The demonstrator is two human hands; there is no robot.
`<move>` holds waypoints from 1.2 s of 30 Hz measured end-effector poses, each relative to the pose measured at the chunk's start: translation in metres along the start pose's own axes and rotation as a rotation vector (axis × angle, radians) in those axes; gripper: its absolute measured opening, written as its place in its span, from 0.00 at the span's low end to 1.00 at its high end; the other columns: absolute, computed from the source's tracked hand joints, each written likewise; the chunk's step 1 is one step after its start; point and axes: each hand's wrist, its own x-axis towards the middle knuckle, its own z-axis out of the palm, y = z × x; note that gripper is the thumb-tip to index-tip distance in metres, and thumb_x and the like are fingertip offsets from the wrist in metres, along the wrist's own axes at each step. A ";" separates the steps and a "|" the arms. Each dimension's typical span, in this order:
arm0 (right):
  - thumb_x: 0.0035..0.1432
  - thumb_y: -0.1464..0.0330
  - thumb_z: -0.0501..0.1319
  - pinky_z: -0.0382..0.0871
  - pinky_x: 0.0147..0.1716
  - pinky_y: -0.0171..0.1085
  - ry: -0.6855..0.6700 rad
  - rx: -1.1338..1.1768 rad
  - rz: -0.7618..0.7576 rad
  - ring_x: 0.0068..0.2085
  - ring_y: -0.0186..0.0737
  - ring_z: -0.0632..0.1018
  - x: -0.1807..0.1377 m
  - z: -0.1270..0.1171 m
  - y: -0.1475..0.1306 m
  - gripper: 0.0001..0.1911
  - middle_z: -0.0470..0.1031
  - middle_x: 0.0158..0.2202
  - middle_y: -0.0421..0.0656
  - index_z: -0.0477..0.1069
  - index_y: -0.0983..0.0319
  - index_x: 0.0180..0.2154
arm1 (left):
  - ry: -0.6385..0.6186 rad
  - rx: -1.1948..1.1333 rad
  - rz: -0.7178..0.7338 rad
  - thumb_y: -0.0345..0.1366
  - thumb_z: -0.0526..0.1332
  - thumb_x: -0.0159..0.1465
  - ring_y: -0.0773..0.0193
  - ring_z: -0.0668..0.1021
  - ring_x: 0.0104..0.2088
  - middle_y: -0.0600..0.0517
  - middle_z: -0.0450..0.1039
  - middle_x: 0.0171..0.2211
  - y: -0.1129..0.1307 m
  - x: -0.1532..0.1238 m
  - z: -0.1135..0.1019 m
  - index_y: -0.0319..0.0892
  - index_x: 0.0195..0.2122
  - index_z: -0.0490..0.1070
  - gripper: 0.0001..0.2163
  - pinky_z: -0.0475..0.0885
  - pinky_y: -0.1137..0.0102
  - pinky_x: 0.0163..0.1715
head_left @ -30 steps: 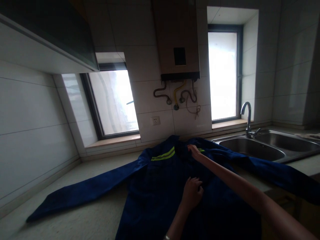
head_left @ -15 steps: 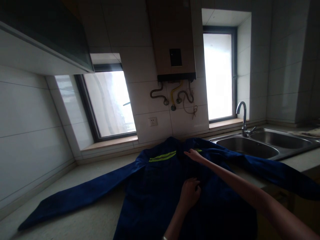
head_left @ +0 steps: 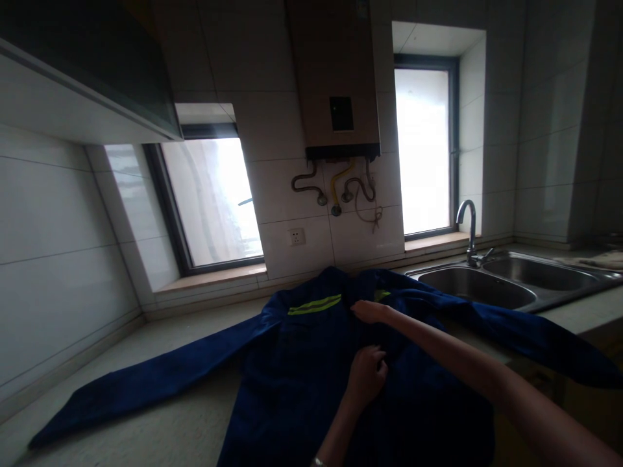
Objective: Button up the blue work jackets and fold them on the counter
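Observation:
A dark blue work jacket (head_left: 292,363) with yellow-green chest stripes lies spread on the counter, collar toward the wall and sleeves out to both sides. My right hand (head_left: 370,312) is closed at the front opening below the collar, its fingers pinching the edge and partly covering the right-hand stripe. Lower down the same opening, my left hand (head_left: 368,376) rests with curled fingers gripping the cloth. Dim light hides the detail under the fingertips of both hands.
A double steel sink (head_left: 481,285) with a chrome faucet (head_left: 470,230) stands to the right, near one sleeve. A water heater (head_left: 339,78) with pipes hangs on the tiled wall between two windows. The counter (head_left: 195,421) runs left beneath a wall cabinet (head_left: 97,71).
My right hand has moved slightly down and toward me along the jacket's front opening. My left hand stays almost where it was. The view has shifted a little.

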 end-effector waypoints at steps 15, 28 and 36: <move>0.59 0.70 0.52 0.59 0.29 0.31 0.274 0.085 0.125 0.30 0.36 0.75 0.003 -0.012 0.018 0.12 0.76 0.30 0.46 0.73 0.67 0.31 | 0.053 -0.039 0.047 0.31 0.55 0.57 0.60 0.72 0.50 0.49 0.74 0.47 -0.002 0.001 0.003 0.45 0.43 0.74 0.14 0.65 0.63 0.53; 0.64 0.64 0.45 0.50 0.25 0.33 0.880 0.177 0.146 0.22 0.35 0.65 -0.006 -0.173 0.021 0.12 0.61 0.20 0.37 0.63 0.62 0.36 | 0.190 -0.196 -0.011 0.29 0.54 0.58 0.64 0.77 0.38 0.51 0.77 0.36 0.018 0.019 -0.042 0.44 0.36 0.76 0.12 0.72 0.68 0.42; 0.62 0.62 0.48 0.53 0.26 0.32 0.961 0.356 -0.136 0.24 0.32 0.62 -0.057 -0.237 -0.033 0.12 0.58 0.21 0.35 0.60 0.60 0.29 | 0.564 -0.088 0.181 0.19 0.52 0.49 0.57 0.69 0.49 0.47 0.68 0.44 0.048 0.122 -0.190 0.41 0.44 0.68 0.22 0.65 0.60 0.51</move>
